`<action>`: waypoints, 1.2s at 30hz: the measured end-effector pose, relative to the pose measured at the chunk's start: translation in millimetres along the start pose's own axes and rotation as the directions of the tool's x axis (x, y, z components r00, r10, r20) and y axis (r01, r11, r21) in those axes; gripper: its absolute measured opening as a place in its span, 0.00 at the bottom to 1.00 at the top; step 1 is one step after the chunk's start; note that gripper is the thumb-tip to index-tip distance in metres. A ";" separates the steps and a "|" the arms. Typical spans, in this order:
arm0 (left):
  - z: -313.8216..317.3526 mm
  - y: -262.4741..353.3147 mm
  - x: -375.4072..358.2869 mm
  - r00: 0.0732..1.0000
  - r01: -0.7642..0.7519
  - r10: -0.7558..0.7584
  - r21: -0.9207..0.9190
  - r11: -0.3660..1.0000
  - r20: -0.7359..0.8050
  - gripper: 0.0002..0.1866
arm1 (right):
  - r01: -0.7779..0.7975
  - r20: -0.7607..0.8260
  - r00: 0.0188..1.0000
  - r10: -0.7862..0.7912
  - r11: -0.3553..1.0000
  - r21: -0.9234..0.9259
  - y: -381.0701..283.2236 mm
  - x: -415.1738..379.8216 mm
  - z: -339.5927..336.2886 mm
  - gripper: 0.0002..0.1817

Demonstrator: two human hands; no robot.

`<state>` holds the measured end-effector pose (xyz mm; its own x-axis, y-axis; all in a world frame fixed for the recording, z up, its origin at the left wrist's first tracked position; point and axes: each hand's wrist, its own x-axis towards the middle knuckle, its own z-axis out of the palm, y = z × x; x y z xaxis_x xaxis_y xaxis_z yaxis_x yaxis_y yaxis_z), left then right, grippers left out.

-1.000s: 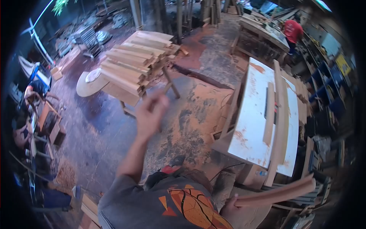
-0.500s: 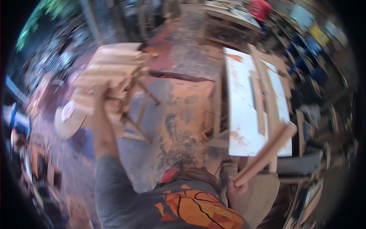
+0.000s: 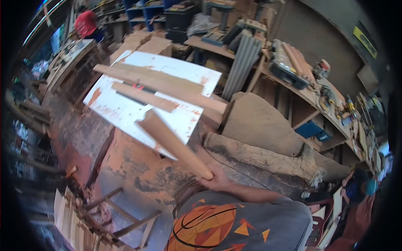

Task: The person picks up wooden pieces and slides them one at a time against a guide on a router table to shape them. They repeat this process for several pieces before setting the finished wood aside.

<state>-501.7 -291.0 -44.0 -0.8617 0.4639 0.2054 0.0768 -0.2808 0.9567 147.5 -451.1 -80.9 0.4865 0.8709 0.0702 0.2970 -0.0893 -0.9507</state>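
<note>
My right hand [image 3: 215, 180] is closed around the lower end of a wooden piece [image 3: 173, 144], long and grooved along its length. The piece tilts up and to the left, its far end overlapping my view of a white board [image 3: 113, 111]. On that board lie several wooden planks [image 3: 167, 85], a dark narrow strip and a small red item too small to name. My left hand is out of view. At the lower left, a row of wooden pieces [image 3: 71, 219] rests on a wooden stand [image 3: 121, 213].
Sawdust covers the floor [image 3: 138, 165]. To the right stand a large wooden slab [image 3: 257, 117], a rough log [image 3: 259, 152] and a shelf bench [image 3: 305, 117] with tools. A person in a red shirt [image 3: 86, 24] is at the back left; another person [image 3: 356, 186] sits at the right.
My view has swung to the right. My left hand, which was on the stacked wooden pieces, has left the view. My right hand still grips the wooden piece, now pointing up-left.
</note>
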 end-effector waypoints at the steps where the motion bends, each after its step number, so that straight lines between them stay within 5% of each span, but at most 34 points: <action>1: -5.3 3.8 -14.6 1.000 0.015 -0.016 -0.120 0.993 -0.004 0.23 | -0.008 -0.037 0.999 0.008 1.000 -0.002 -3.2 1.6 0.4 0.18; 3: 3.4 5.7 -48.7 0.991 0.101 -0.122 -0.316 0.943 -0.048 0.23 | -0.042 -0.001 0.999 0.042 0.999 0.033 -4.3 7.9 7.5 0.19; 5: 32.5 25.5 -93.8 0.988 0.115 -0.066 -0.383 0.917 0.139 0.20 | -0.086 0.048 0.995 0.083 0.994 0.063 -18.6 15.7 14.2 0.19; 7: 28.4 -18.1 -81.9 0.876 0.373 -0.249 -0.255 0.892 0.413 0.36 | -0.132 0.157 0.981 0.110 0.982 0.135 -25.6 25.6 19.0 0.19; 9: 89.2 3.1 -164.8 0.956 0.212 -0.141 -0.273 0.938 0.257 0.32 | -0.183 0.269 0.955 0.127 0.963 0.198 -24.8 35.4 25.4 0.20; 11: 112.3 -23.6 -226.4 0.984 0.022 -0.062 0.228 0.973 0.168 0.26 | -0.178 0.442 0.897 0.016 0.927 0.329 -11.9 42.0 34.6 0.20; 13: 137.0 -40.4 -294.0 0.907 0.043 -0.129 0.217 0.975 0.401 0.24 | -0.208 0.465 0.885 0.038 0.924 0.320 -10.1 43.9 34.0 0.21; 15: 183.2 0.8 -376.5 0.835 0.233 -0.215 0.029 0.972 0.507 0.25 | -0.280 0.486 0.873 0.039 0.856 0.434 -33.7 49.6 17.8 0.25; 20: 233.1 3.9 -492.6 0.542 0.200 -0.176 0.078 0.977 0.822 0.23 | -0.465 0.470 0.834 0.289 0.827 0.315 -9.4 65.6 -52.5 0.25; 21: 240.5 1.2 -506.7 0.572 0.195 -0.177 0.076 0.978 0.801 0.23 | -0.473 0.391 0.850 0.352 0.838 0.273 0.9 66.8 -68.0 0.24; 23: 254.3 -5.3 -532.7 0.224 0.299 -0.181 0.109 0.948 0.958 0.25 | -0.467 0.254 0.882 0.398 0.811 0.352 17.7 68.6 -97.8 0.24; 24: 264.9 2.7 -541.8 0.250 0.294 -0.191 0.113 0.949 0.949 0.25 | -0.483 0.201 0.875 0.440 0.766 0.425 32.2 66.7 -111.1 0.24; 26: 294.3 17.6 -547.7 0.024 0.661 -0.472 0.340 0.669 0.881 0.28 | -0.491 0.161 0.862 0.481 0.709 0.506 47.5 77.9 -130.7 0.23; 30: 317.4 -7.9 -566.0 -0.105 0.664 -0.465 0.410 0.625 0.879 0.27 | -0.442 0.032 0.858 0.513 0.704 0.556 65.0 87.3 -163.6 0.23; 34: 329.5 -26.4 -554.4 -0.289 0.456 -0.454 0.539 0.709 0.843 0.24 | -0.480 -0.088 0.839 0.537 0.807 0.345 85.0 88.7 -175.9 0.19; 36: 340.5 -16.7 -546.5 -0.382 0.431 -0.453 0.589 0.684 0.805 0.23 | -0.468 -0.094 0.832 0.547 0.782 0.412 82.5 97.7 -176.2 0.20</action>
<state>138.7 -253.7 -102.0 0.6982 0.6267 -0.3460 -0.0232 0.5029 0.8640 364.4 -458.6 -99.2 0.6441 0.6301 -0.4336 -0.3337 -0.2787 -0.9006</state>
